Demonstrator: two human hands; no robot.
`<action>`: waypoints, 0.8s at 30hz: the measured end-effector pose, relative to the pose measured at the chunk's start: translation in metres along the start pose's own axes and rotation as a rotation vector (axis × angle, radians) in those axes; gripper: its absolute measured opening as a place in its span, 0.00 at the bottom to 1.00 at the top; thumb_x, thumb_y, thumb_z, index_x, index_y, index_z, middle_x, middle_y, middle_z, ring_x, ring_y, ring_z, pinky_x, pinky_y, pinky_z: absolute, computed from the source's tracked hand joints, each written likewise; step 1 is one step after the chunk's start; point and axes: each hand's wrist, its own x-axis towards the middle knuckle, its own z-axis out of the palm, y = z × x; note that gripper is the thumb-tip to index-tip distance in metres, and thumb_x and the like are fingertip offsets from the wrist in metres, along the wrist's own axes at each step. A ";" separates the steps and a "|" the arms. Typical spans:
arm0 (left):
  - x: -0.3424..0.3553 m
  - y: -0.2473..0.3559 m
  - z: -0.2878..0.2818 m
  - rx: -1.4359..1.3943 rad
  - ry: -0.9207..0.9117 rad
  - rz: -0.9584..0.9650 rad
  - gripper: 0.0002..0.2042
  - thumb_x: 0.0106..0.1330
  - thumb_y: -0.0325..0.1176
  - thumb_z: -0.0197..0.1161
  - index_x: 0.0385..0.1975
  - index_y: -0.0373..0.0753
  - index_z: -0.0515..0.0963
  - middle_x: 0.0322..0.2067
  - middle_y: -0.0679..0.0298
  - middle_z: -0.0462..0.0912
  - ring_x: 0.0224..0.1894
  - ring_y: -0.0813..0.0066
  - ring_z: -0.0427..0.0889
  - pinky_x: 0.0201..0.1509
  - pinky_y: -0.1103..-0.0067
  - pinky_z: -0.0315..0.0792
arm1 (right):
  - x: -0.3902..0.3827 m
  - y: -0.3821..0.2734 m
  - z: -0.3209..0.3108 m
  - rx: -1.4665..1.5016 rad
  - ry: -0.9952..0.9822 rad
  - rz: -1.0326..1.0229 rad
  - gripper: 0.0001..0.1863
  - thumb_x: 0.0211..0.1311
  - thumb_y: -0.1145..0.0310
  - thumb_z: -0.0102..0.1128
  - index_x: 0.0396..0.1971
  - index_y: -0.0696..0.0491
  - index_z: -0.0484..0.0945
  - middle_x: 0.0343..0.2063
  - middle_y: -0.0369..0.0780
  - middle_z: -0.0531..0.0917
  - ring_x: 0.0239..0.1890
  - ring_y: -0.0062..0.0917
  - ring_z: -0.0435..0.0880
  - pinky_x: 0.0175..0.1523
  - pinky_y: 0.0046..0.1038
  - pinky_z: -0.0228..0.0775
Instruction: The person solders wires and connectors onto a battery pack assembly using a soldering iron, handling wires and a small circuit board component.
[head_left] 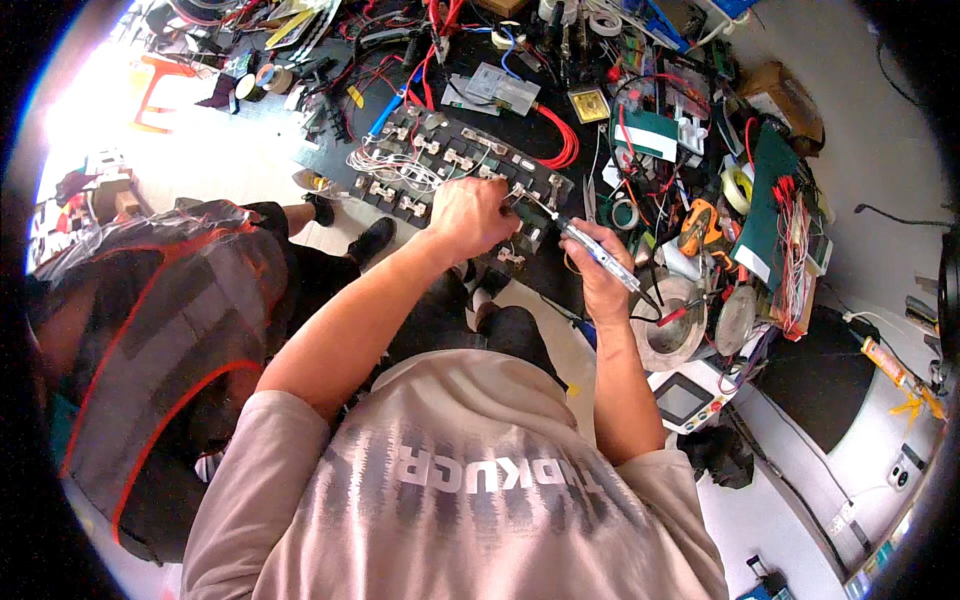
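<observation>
A soldering iron (602, 256) with a clear, bluish handle is in my right hand (603, 290), the fingers wrapped round it. Its thin metal tip slants up and left toward a dark board (480, 140) that carries rows of small metal holders. Over the board's near edge, my left hand (470, 217) is closed, fingertips close to the iron's tip; whatever they pinch is too small to make out. Left of that hand, a bundle of thin white wires (400, 168) lies across the holders. A blue pen-like tool (392, 112) rests at the board's far left corner.
Red cable (563, 140) lies coiled behind the board. Scissors (590, 200), a yellow-black tool (703, 228), a roll of yellow tape (737, 186) and a round metal dish (668, 335) crowd the right side. A person in a grey jacket (170, 350) sits close on my left.
</observation>
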 end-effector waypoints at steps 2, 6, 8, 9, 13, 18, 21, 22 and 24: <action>0.001 0.001 0.001 0.017 0.003 0.003 0.15 0.52 0.46 0.70 0.30 0.39 0.83 0.28 0.50 0.86 0.36 0.47 0.87 0.44 0.57 0.80 | -0.001 0.005 -0.002 0.005 0.012 -0.021 0.16 0.66 0.74 0.71 0.52 0.60 0.83 0.42 0.40 0.89 0.44 0.21 0.87 0.54 0.24 0.79; 0.002 0.002 0.001 0.030 0.010 0.003 0.15 0.54 0.45 0.69 0.29 0.39 0.83 0.28 0.50 0.87 0.37 0.48 0.88 0.45 0.58 0.80 | -0.001 0.004 -0.004 -0.007 0.022 -0.026 0.14 0.65 0.73 0.73 0.49 0.57 0.86 0.43 0.37 0.89 0.44 0.18 0.86 0.53 0.22 0.76; 0.001 0.003 0.000 0.032 0.004 0.010 0.15 0.54 0.45 0.70 0.29 0.39 0.83 0.27 0.50 0.87 0.36 0.48 0.88 0.44 0.58 0.80 | -0.002 0.003 -0.004 -0.004 0.015 -0.018 0.14 0.65 0.73 0.73 0.49 0.58 0.86 0.43 0.38 0.89 0.44 0.18 0.86 0.53 0.22 0.76; 0.001 0.004 -0.002 0.035 -0.003 0.005 0.15 0.54 0.45 0.70 0.29 0.39 0.83 0.27 0.50 0.87 0.36 0.48 0.88 0.44 0.58 0.80 | -0.002 -0.001 -0.003 0.008 0.008 -0.008 0.14 0.64 0.73 0.73 0.49 0.58 0.86 0.43 0.38 0.89 0.44 0.18 0.86 0.53 0.22 0.76; 0.001 0.003 0.001 0.045 0.009 0.011 0.14 0.54 0.45 0.70 0.28 0.39 0.83 0.27 0.50 0.87 0.36 0.48 0.88 0.44 0.58 0.80 | -0.002 -0.006 -0.003 0.025 0.002 0.011 0.15 0.64 0.73 0.73 0.50 0.58 0.86 0.43 0.38 0.89 0.45 0.19 0.86 0.54 0.23 0.76; 0.001 0.003 0.001 0.037 0.011 0.019 0.14 0.54 0.44 0.70 0.29 0.39 0.82 0.28 0.50 0.86 0.35 0.47 0.88 0.43 0.57 0.80 | -0.001 0.004 -0.005 -0.040 -0.019 -0.068 0.16 0.67 0.76 0.68 0.53 0.61 0.82 0.41 0.39 0.89 0.42 0.20 0.87 0.49 0.20 0.77; -0.001 0.003 0.002 0.039 0.031 0.031 0.14 0.54 0.45 0.70 0.28 0.40 0.83 0.27 0.51 0.87 0.35 0.48 0.88 0.43 0.58 0.80 | -0.002 -0.004 0.000 0.019 -0.003 -0.017 0.16 0.66 0.74 0.71 0.52 0.59 0.84 0.43 0.38 0.89 0.43 0.18 0.86 0.51 0.21 0.77; -0.001 0.001 0.002 0.037 0.041 0.040 0.14 0.53 0.45 0.70 0.28 0.39 0.82 0.27 0.51 0.87 0.35 0.48 0.88 0.43 0.58 0.80 | -0.002 -0.007 0.002 0.050 0.004 0.012 0.16 0.65 0.73 0.72 0.51 0.59 0.85 0.43 0.38 0.89 0.44 0.18 0.86 0.53 0.21 0.76; -0.001 0.002 0.003 0.033 0.041 0.024 0.14 0.53 0.44 0.70 0.28 0.40 0.82 0.26 0.52 0.87 0.34 0.47 0.88 0.42 0.58 0.80 | -0.002 -0.005 0.002 0.046 0.003 0.022 0.16 0.65 0.74 0.72 0.51 0.59 0.85 0.44 0.38 0.89 0.44 0.17 0.86 0.53 0.21 0.76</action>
